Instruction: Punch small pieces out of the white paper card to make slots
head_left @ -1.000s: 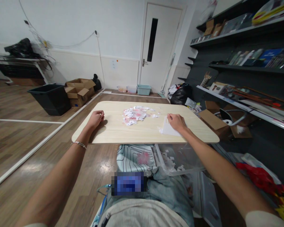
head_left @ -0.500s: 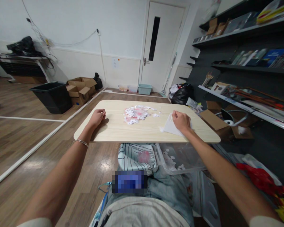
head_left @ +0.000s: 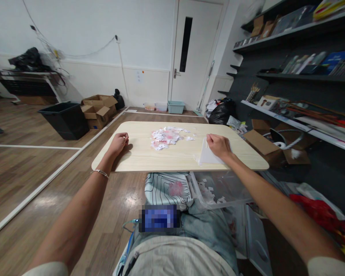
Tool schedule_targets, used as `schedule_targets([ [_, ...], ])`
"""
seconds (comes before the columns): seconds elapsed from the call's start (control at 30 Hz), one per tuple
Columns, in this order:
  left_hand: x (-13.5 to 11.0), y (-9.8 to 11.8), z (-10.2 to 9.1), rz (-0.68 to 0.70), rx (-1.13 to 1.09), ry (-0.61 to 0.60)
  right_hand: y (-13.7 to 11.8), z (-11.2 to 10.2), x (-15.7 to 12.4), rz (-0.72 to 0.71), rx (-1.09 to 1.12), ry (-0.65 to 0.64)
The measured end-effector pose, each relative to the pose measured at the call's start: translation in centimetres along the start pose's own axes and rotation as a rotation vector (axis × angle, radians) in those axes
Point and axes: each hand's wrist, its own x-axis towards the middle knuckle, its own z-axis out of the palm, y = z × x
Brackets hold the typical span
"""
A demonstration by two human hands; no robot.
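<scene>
A pale wood-grain tabletop [head_left: 143,157] lies in front of me. On its left part my left hand [head_left: 120,142] rests, fingers curled in, with nothing visible in them. To the right, my right hand [head_left: 219,145] is a fist closed at the upper part of a flat white sheet-like piece [head_left: 211,157], whose exact kind I cannot make out. The fist and forearm hide much of that piece. Small whitish bits lie by its lower left edge. Between my hands, a loose heap of white and pinkish paper scraps [head_left: 166,137] spreads out, apart from both hands.
A clear plastic bin [head_left: 218,203] with white scraps sits below the table's near edge, beside a striped cloth item [head_left: 157,188] with a pink patch. Shelves [head_left: 298,76] and an open carton [head_left: 261,143] stand right. A black bin [head_left: 64,122] and cartons [head_left: 99,107] stand left.
My right hand has shifted slightly left, and the white piece under it has turned so its left edge stands more upright. My left hand keeps its place. The view has moved slightly.
</scene>
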Motion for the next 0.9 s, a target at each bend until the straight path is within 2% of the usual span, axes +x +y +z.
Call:
schedule_targets([
  [0.3, 0.1, 0.0, -0.2, -0.008, 0.001, -0.021, 0.6, -0.1, -0.3, -0.146, 0.095, -0.081],
  [0.37, 0.1, 0.1, -0.1, -0.017, 0.003, -0.004, 0.6, -0.1, -0.3, -0.114, 0.089, -0.074],
  [0.6, 0.0, 0.0, 0.0, -0.027, -0.005, 0.023, 0.0, -0.8, -1.3, 0.143, -0.018, -0.097],
  [0.77, 0.1, -0.2, -0.1, -0.015, -0.009, 0.010, -1.1, -1.7, -2.3, 0.205, -0.095, -0.143],
  [0.9, 0.0, -0.1, -0.3, -0.010, 0.022, 0.005, -1.7, -2.1, -2.8, 0.204, -0.116, -0.186],
])
